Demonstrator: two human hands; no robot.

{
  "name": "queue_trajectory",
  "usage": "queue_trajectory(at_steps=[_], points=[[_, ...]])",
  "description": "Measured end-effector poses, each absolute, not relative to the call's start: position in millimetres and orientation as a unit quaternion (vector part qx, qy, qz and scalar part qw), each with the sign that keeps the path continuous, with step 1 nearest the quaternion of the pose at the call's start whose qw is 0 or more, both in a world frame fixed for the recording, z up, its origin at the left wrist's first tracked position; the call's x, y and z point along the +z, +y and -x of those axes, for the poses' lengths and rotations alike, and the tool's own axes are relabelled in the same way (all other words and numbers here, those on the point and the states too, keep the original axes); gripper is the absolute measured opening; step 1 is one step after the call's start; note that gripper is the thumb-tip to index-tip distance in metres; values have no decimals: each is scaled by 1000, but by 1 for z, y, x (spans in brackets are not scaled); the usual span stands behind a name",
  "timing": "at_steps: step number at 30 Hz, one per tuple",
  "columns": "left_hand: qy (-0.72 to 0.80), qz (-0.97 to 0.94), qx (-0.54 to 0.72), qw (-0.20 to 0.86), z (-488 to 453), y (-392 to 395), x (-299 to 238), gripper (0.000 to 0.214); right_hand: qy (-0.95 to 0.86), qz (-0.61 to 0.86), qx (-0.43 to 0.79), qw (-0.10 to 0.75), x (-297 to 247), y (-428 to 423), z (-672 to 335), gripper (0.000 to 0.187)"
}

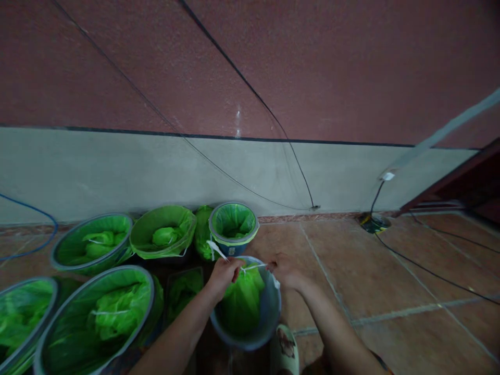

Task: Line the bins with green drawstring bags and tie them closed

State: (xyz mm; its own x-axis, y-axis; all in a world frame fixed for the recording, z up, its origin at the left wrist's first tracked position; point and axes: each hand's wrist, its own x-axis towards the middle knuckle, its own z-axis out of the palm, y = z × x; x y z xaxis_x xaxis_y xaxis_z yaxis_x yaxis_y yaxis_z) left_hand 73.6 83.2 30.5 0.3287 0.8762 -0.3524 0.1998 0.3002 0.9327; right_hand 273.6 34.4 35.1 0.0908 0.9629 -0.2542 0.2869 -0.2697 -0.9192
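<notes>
A green mesh bag stands gathered inside a grey bucket in front of me. White string is wrapped around the bag's neck. My left hand is closed on one end of the white string, whose loose tail sticks up past the fingers. On the other side, my right hand pinches the opposite end, and the string runs taut between both hands. A white bit hangs below the right fingers. The bag's bottom is hidden in the bucket.
Several tubs with tied green bags, such as a large tub, stand to the left. A smaller bucket is by the wall. Black cables cross the tiles at right, near a round container. A slipper shows below.
</notes>
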Motion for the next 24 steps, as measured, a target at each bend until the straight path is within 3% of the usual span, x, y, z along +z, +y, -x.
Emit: queue_trajectory(at_steps=[3,7,10,13,15,19,24], points=[[473,-415,314,711,-77,81,31,33,-512,637,495,296,50,35,-267,25],[448,-396,305,741,-77,77,34,40,-521,602,521,307,62,34,-260,36],[390,-461,246,758,-77,75,38,33,-558,555,513,343,67,33,-253,41],[336,-536,195,749,-78,73,40,25,-571,530,495,385,69,34,-246,41],[328,-573,189,727,-80,72,40,25,-555,535,519,370,69,34,-243,45],[323,-603,225,694,-81,71,37,31,-468,558,602,328,65,31,-239,55],[366,-548,262,705,-81,70,40,35,-416,580,601,360,56,30,-239,54]])
